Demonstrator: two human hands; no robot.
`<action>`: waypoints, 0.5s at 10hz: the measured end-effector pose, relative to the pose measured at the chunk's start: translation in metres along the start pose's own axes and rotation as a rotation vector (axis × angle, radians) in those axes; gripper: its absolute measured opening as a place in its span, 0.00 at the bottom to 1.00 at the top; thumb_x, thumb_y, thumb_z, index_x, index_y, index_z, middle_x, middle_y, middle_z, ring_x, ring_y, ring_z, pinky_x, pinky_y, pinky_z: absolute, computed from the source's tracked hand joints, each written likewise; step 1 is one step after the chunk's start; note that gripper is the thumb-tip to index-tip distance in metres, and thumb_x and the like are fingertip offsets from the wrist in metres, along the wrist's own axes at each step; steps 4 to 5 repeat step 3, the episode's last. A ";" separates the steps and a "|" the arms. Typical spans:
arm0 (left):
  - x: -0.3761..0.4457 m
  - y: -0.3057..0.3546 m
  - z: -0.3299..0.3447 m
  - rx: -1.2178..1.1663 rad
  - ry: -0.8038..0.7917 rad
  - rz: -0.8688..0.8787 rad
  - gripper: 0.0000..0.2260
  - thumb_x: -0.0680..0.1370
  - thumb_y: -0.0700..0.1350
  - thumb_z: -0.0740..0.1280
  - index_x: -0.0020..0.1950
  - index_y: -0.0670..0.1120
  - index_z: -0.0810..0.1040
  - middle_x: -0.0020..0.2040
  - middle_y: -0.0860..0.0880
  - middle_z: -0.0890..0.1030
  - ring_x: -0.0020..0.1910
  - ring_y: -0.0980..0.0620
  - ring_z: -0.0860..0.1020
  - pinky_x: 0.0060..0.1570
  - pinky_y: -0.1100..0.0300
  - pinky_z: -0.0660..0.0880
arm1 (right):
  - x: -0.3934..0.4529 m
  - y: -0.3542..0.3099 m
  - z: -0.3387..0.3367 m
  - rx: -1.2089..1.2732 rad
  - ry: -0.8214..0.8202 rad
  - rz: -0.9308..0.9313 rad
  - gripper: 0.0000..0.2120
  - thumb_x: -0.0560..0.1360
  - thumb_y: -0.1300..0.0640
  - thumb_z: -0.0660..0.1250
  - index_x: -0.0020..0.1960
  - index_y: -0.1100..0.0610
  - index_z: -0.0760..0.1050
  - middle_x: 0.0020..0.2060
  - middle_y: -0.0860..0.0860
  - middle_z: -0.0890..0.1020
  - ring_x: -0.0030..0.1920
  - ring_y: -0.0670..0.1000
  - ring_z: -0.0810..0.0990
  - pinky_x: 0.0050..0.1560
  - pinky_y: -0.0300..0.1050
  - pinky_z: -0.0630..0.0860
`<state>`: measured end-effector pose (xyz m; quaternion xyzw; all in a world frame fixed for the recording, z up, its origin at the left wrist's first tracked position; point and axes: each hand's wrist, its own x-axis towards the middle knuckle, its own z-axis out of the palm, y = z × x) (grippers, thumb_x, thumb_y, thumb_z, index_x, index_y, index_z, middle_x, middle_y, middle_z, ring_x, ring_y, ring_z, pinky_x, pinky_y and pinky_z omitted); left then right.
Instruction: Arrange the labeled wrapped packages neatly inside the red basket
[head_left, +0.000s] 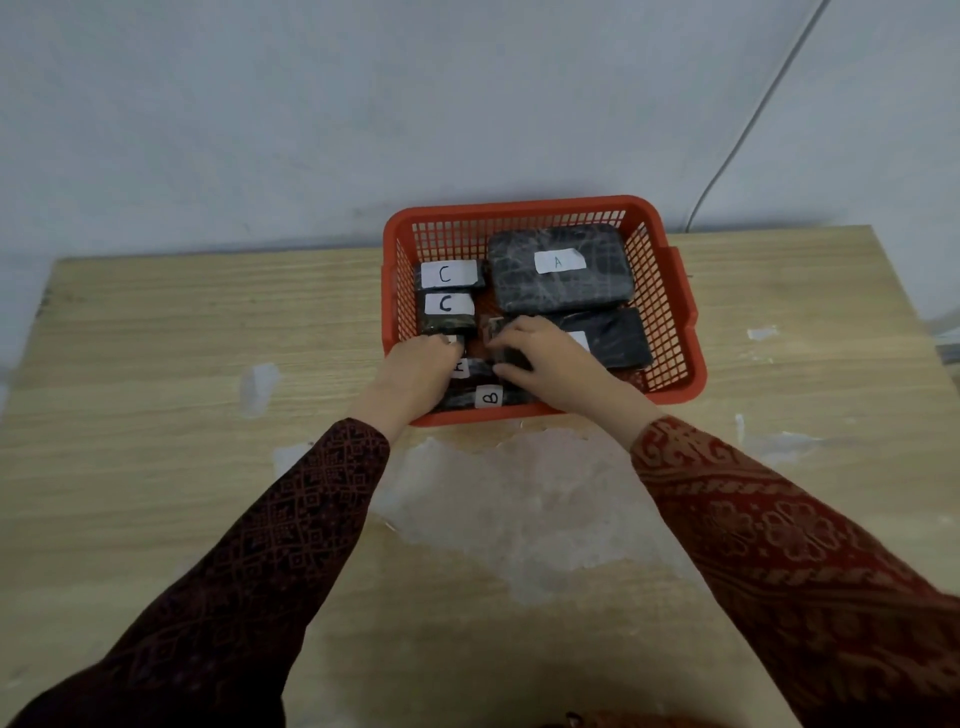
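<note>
A red plastic basket (670, 275) stands on the wooden table at the far middle. Inside, a large dark wrapped package labelled A (561, 270) lies at the back right, and a second large dark package (618, 338) lies in front of it. Two small packages labelled C (449, 274) (448, 307) sit at the left. A package labelled B (488, 399) lies at the front edge. My left hand (415, 366) and my right hand (540, 353) are both inside the basket, fingers curled on a small dark package (470, 368) between them, its label mostly hidden.
The wooden table (182, 338) carries pale scuffed patches (498, 493) in front of the basket and bits of tape (761, 332) at the right. A grey wall rises behind, with a thin cable (748, 135) running down it at the right.
</note>
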<state>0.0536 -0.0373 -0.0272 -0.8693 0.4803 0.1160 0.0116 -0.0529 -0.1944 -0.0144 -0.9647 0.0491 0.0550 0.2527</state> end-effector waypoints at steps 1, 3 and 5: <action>-0.011 0.004 -0.007 -0.039 0.040 -0.026 0.09 0.76 0.37 0.63 0.56 0.40 0.76 0.51 0.42 0.79 0.49 0.41 0.79 0.38 0.51 0.73 | -0.027 0.014 -0.010 0.014 0.043 0.051 0.17 0.77 0.47 0.62 0.62 0.54 0.75 0.58 0.53 0.78 0.60 0.53 0.73 0.61 0.48 0.71; -0.042 0.019 -0.023 -0.038 0.123 -0.095 0.11 0.77 0.44 0.62 0.56 0.42 0.78 0.51 0.44 0.79 0.50 0.43 0.78 0.41 0.51 0.73 | -0.089 0.034 -0.032 -0.052 0.109 0.158 0.18 0.78 0.47 0.60 0.64 0.54 0.74 0.65 0.55 0.75 0.66 0.56 0.70 0.67 0.56 0.67; -0.042 0.019 -0.023 -0.038 0.123 -0.095 0.11 0.77 0.44 0.62 0.56 0.42 0.78 0.51 0.44 0.79 0.50 0.43 0.78 0.41 0.51 0.73 | -0.089 0.034 -0.032 -0.052 0.109 0.158 0.18 0.78 0.47 0.60 0.64 0.54 0.74 0.65 0.55 0.75 0.66 0.56 0.70 0.67 0.56 0.67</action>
